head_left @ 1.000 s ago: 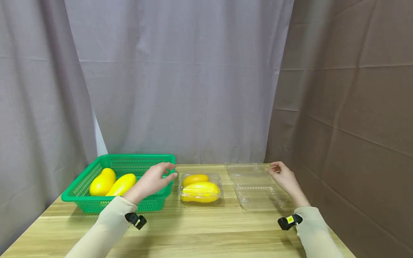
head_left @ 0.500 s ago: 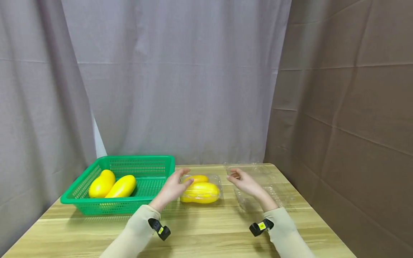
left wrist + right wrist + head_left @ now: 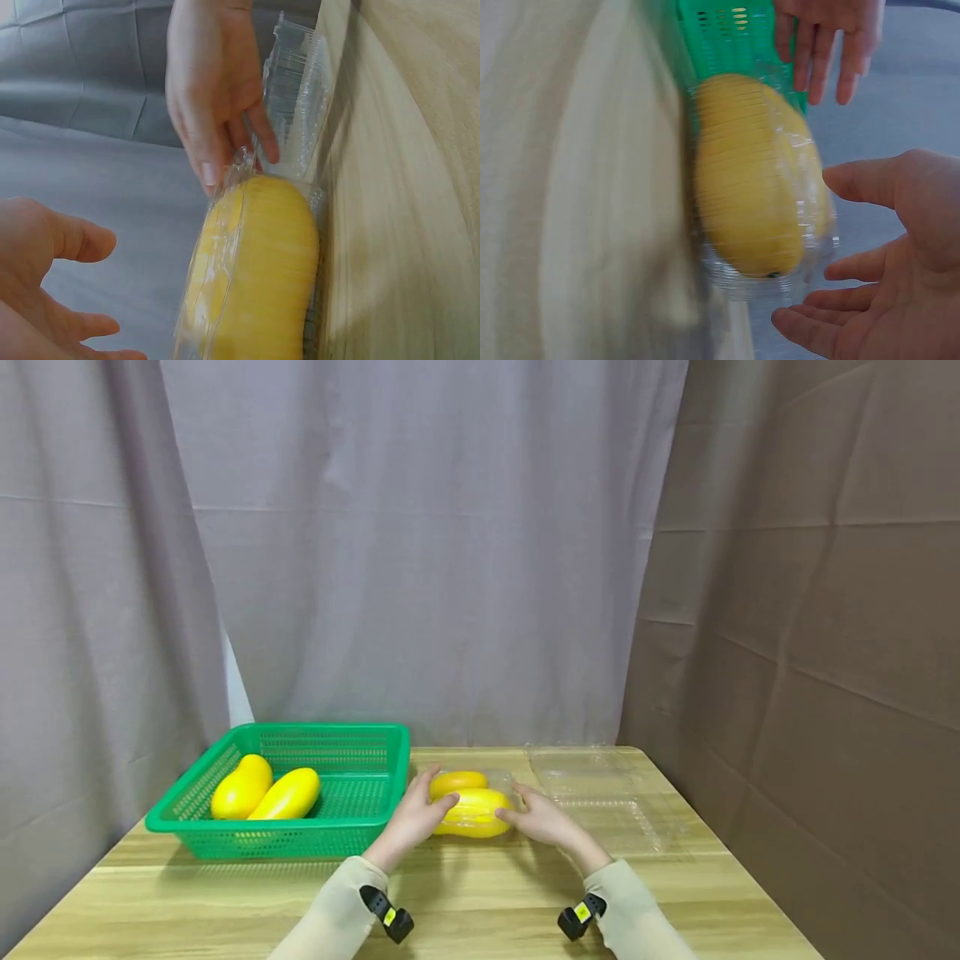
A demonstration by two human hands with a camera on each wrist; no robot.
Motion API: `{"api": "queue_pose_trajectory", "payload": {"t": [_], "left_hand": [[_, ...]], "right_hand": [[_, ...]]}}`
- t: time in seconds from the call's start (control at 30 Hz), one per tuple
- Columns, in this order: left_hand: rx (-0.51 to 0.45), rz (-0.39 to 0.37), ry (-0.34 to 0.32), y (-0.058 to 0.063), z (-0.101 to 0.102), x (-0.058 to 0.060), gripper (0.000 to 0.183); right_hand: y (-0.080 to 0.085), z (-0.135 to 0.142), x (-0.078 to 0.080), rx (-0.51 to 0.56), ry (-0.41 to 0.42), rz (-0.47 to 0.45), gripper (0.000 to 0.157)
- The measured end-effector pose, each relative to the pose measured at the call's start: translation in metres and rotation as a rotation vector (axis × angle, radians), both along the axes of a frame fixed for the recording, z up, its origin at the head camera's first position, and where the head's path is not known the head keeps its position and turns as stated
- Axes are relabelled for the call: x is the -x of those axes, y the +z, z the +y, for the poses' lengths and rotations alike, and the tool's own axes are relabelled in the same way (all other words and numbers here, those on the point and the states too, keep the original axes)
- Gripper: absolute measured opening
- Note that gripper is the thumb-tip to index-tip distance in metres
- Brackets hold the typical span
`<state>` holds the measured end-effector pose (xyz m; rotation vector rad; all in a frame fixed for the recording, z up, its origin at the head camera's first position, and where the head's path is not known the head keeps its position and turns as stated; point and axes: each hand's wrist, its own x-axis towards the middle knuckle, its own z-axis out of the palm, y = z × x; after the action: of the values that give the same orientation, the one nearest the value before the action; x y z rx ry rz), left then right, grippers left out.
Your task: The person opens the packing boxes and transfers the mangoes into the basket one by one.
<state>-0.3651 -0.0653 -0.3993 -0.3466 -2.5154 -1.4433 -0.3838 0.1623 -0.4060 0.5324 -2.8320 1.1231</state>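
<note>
A clear plastic clamshell box (image 3: 498, 777) stands on the table with two yellow mangoes inside, the front mango (image 3: 474, 814) nearer to me than the back mango (image 3: 453, 782). Its lid lies over them. My left hand (image 3: 411, 822) is at the box's left side with its fingers spread; in the left wrist view a gap shows between it and the box. On the other side is my right hand (image 3: 546, 822), its fingers extended by the right end. Whether its fingertips touch the plastic, I cannot tell. Neither hand grips anything.
A green plastic basket (image 3: 300, 829) at the left holds two more mangoes (image 3: 288, 795). To the right of the box lies an open clear clamshell (image 3: 609, 827), unfolded on the wooden table (image 3: 480, 910). Grey curtains (image 3: 450, 568) hang behind the table.
Both hands have moved inward to the box, the left from over the basket's edge, the right from beside the unfolded clamshell. The box and mangoes stay in place.
</note>
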Motion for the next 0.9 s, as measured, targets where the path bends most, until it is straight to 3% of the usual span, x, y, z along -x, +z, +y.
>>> {"api": "queue_pose_trajectory", "payload": {"t": [0.33,0.57,0.73,0.9], "left_hand": [[0.019,-0.022,0.000,0.002,-0.001,0.002,0.064],[0.025,-0.011,0.013,-0.004,-0.005,0.006,0.066],[0.035,0.003,-0.019,-0.009,-0.005,0.005,0.066],[0.115,0.036,-0.069,-0.013,-0.006,0.003,0.066]], "right_hand": [[-0.012,0.004,0.004,0.020,-0.003,0.012,0.081],[-0.012,0.007,0.002,0.029,0.019,0.007,0.084],[-0.013,0.009,0.000,0.036,0.013,-0.010,0.085],[-0.014,0.009,0.000,0.108,0.014,-0.055,0.087]]}}
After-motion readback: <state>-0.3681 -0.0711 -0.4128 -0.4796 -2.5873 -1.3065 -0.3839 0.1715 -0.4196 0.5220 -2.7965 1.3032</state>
